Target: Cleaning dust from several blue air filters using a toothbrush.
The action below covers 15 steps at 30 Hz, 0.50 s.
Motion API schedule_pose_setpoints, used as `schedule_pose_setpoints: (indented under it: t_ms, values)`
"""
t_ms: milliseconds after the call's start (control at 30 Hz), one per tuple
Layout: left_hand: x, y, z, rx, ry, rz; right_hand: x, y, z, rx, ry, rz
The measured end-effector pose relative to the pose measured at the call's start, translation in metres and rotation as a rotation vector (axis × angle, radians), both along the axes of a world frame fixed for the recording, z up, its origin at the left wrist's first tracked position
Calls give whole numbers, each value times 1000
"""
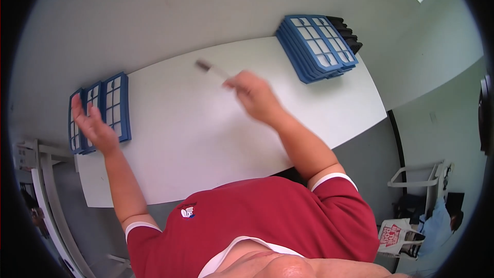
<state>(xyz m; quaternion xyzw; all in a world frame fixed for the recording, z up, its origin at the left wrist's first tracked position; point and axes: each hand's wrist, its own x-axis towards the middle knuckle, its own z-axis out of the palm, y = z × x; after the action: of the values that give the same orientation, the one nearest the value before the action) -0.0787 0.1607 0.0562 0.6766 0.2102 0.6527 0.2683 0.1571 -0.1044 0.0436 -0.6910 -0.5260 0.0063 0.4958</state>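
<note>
My right hand (253, 94) is above the middle of the white table, its fingers closed round the thin pale handle of a small brush (205, 66). The brush's dark end points away to the far left and is blurred. Over on the left, my left hand (98, 129) has its fingers apart and holds nothing. It is over several blue-framed panels with white grid cells (114, 105), which look like filters and lie overlapping at the table's left end. Whether the hand touches them I cannot tell.
A stack of similar blue-framed panels (314, 46) is at the far right of the white table (190, 128), with black ridged pieces (346, 35) beside it. A wall runs along the far edge. Past the right end are a white-framed chair (411, 177) and a printed bag (396, 237).
</note>
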Motion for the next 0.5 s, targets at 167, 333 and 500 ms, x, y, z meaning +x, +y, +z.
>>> schedule_pose_setpoints:
  t_ms: [167, 333, 500]
  values:
    - [66, -43, 9, -170, -151, -476, 97, -59, 24, -197, -366, -732]
    - [103, -82, 32, -597, -340, -799, 122, -82, 30, -669, -364, -953]
    - [120, -100, 27, -806, -361, -955, 129, -78, 20, -616, -423, -937]
